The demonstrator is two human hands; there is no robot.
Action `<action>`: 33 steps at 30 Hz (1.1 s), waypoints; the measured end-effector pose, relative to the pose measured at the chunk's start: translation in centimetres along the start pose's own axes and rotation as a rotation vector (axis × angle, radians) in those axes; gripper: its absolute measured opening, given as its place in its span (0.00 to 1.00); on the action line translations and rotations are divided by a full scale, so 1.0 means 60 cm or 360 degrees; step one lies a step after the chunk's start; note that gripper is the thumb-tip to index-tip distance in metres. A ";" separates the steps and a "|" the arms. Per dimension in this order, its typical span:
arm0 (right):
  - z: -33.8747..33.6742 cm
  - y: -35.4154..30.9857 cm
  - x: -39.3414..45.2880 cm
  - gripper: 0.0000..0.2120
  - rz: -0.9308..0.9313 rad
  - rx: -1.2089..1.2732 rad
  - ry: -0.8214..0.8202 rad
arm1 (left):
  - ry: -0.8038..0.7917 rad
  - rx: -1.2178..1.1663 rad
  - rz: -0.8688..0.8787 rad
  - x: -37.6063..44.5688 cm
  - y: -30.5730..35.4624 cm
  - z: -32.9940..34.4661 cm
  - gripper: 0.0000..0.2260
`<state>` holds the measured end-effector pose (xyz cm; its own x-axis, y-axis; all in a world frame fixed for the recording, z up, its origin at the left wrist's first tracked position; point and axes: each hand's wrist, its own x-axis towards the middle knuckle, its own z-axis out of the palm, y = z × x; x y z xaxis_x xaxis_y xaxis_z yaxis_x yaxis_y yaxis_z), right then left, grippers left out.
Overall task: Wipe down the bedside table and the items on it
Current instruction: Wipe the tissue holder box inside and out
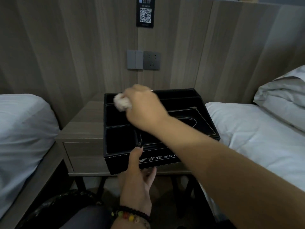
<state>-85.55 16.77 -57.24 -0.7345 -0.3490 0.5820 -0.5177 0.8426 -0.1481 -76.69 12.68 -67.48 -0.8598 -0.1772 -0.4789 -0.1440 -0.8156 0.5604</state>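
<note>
Right hand clutches a balled pale cloth over the black leather organiser box's far-left compartment; left hand grips its near wall.

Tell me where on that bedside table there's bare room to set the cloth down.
The bare patch is the bedside table top left of the black organizer, running back to the wall. The organizer fills the rest, overhanging the front edge. The right hand holds the cloth over its back compartments; the left hand grips its front wall.
</note>
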 end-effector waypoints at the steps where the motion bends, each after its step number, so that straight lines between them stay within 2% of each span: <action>1: 0.006 -0.021 0.005 0.14 -0.0036 0.0000 -0.0034 | 0.0002 -0.0006 -0.0004 0.001 0.000 -0.001 0.15; 5: 0.010 -0.033 0.018 0.14 -0.0101 -0.0002 -0.0096 | 0.0038 -0.0035 0.0009 0.002 0.002 -0.002 0.19; 9: -0.005 -0.034 0.032 0.13 -0.0187 0.0096 -0.0236 | 0.0050 -0.0025 -0.0013 0.000 0.007 0.002 0.13; 15: 0.020 -0.071 0.049 0.14 -0.0481 -0.0125 -0.0230 | 0.0060 -0.0031 0.0006 0.009 0.009 -0.001 0.14; 20: 0.012 -0.046 0.022 0.14 -0.0688 0.0075 -0.0250 | 0.0096 0.0002 -0.0016 0.001 0.008 -0.002 0.11; 24: -0.002 -0.049 -0.005 0.18 -0.0821 0.0028 -0.0369 | 0.0120 0.0023 -0.0044 0.009 0.005 -0.003 0.20; 27: -0.010 -0.045 -0.016 0.19 -0.0871 0.0078 -0.0424 | 0.0115 -0.0008 -0.0033 0.013 0.002 -0.005 0.20; 31: -0.019 -0.028 -0.034 0.23 -0.0975 0.0054 -0.0511 | 0.0095 -0.0015 -0.0080 0.013 0.005 -0.006 0.31; 33: -0.025 -0.020 -0.036 0.24 -0.0988 -0.0001 -0.0544 | 0.0103 -0.0010 -0.0071 0.011 0.006 -0.005 0.30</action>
<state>-82.69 17.12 -57.09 -0.4004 -0.8741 0.2750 -0.8852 0.4465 0.1303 -77.16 12.07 -67.81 -0.8190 -0.1757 -0.5462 -0.1784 -0.8267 0.5336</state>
